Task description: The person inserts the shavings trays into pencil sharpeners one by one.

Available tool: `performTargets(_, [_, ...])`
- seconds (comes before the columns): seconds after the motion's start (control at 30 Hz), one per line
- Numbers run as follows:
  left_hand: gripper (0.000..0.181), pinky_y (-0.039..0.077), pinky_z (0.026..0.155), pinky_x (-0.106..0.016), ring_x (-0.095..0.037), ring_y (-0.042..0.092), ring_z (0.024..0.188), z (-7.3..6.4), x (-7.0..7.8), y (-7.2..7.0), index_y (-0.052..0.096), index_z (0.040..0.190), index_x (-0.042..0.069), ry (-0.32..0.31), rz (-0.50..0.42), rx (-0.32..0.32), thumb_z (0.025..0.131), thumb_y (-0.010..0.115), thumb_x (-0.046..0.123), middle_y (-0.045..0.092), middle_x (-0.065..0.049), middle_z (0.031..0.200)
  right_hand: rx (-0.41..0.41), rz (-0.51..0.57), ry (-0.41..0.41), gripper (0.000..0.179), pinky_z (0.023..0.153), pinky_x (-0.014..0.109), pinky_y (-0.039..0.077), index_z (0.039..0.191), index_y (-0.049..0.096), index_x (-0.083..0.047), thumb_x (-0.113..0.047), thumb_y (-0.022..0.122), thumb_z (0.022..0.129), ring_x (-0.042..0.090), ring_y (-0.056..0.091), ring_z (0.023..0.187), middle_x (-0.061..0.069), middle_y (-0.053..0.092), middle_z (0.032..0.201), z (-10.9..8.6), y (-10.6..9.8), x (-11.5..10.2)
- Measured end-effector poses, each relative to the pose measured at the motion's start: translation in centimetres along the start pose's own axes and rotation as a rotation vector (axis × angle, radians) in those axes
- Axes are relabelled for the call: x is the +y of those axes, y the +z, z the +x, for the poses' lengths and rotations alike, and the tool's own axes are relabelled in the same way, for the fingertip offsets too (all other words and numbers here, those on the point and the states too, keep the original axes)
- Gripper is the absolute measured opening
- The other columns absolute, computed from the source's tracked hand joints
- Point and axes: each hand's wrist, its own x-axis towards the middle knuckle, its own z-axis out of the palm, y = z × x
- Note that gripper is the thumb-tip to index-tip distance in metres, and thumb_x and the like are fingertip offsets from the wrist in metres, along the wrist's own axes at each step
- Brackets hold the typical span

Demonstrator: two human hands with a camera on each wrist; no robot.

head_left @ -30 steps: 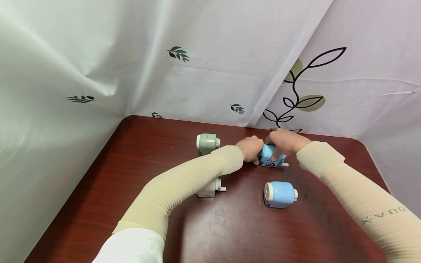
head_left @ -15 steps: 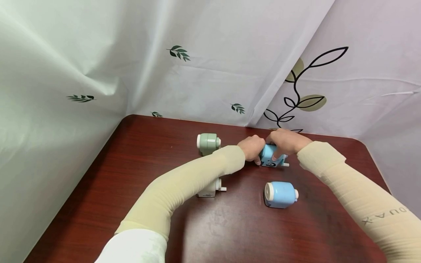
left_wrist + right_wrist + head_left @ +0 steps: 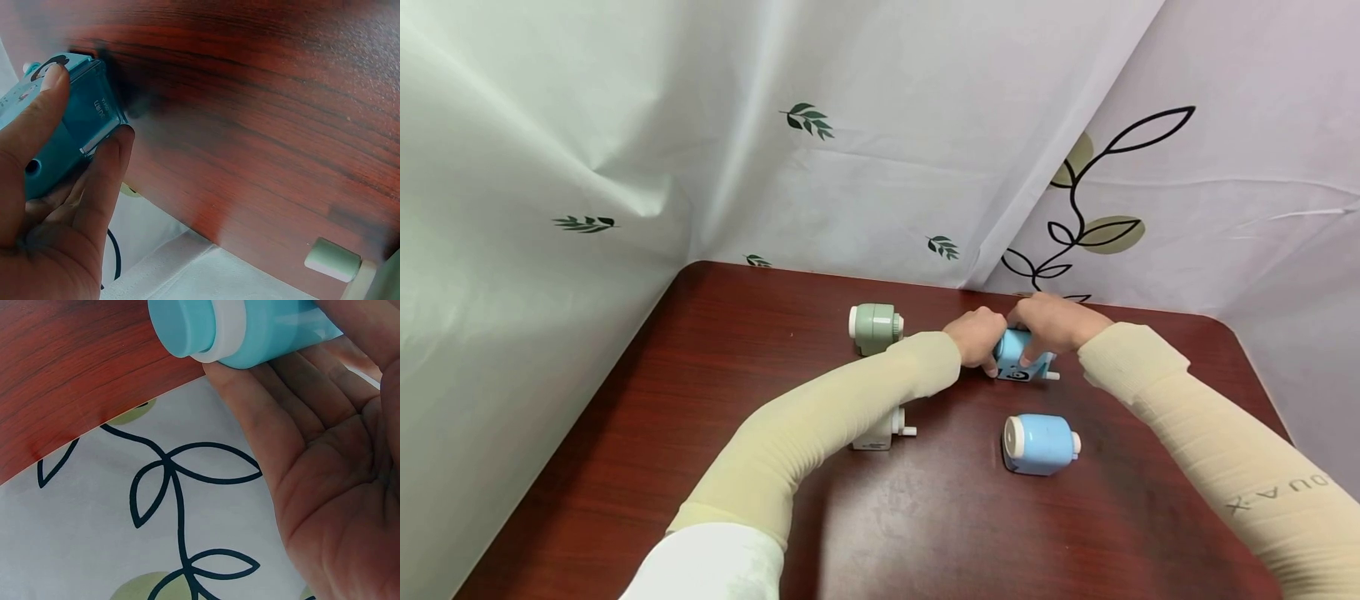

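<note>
A light-blue hand-crank pencil sharpener [image 3: 1012,343] with a panda print stands near the back of the table, between both hands. My left hand [image 3: 976,337] grips its left end; in the left wrist view the thumb lies on the printed side and the fingertips are at the lower corner of the drawer [image 3: 97,112]. From the right, my right hand [image 3: 1051,323] holds the body, thumb on the front and fingers behind. The right wrist view shows the sharpener's round blue knob [image 3: 181,328] and white collar beside the fingers. Its white crank handle [image 3: 1051,376] points right.
A green sharpener [image 3: 874,327] stands left of the hands. Below the left sleeve, a pale grey sharpener [image 3: 874,438] is partly hidden. Another blue one [image 3: 1047,442] sits nearer on the right. White patterned cloth [image 3: 865,192] borders the dark red table [image 3: 752,333].
My left hand has shifted slightly to the right against the sharpener's end. The right hand and the other sharpeners look the same.
</note>
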Motion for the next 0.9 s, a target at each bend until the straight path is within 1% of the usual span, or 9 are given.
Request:
performTargets(0.27, [0.045,0.054,0.074,-0.022,-0.010,0.066,0.086,0.14,0.41,0.00,0.070,0.111,0.012,-0.025,-0.020,-0.001,0.074,0.092,0.028,0.068,0.001,0.104,-0.003,0.010,0.004,0.037,0.072,0.037,0.055,0.102,0.075,0.000,-0.010,0.091,0.071,0.017,0.063,0.078,0.004,0.071,0.090,0.00,0.09,0.25])
performTargets(0.7, [0.046,0.055,0.075,-0.022,-0.010,0.066,0.087,0.00,0.74,-0.02,0.070,0.113,0.012,-0.036,-0.032,0.006,0.073,0.092,0.023,0.069,0.001,0.105,-0.005,0.019,0.004,0.036,0.071,0.036,0.055,0.101,0.075,-0.001,-0.009,0.091,0.070,0.016,0.062,0.077,0.002,0.070,0.089,0.00,0.03,0.39])
performTargets(0.9, [0.048,0.055,0.077,-0.022,-0.010,0.066,0.089,-0.04,0.76,-0.09,0.069,0.116,0.012,-0.030,-0.013,-0.003,0.074,0.091,0.021,0.069,0.001,0.107,-0.001,0.028,0.006,0.035,0.070,0.036,0.055,0.100,0.075,-0.001,-0.009,0.091,0.070,0.016,0.063,0.076,0.003,0.071,0.088,0.13,0.10,0.47])
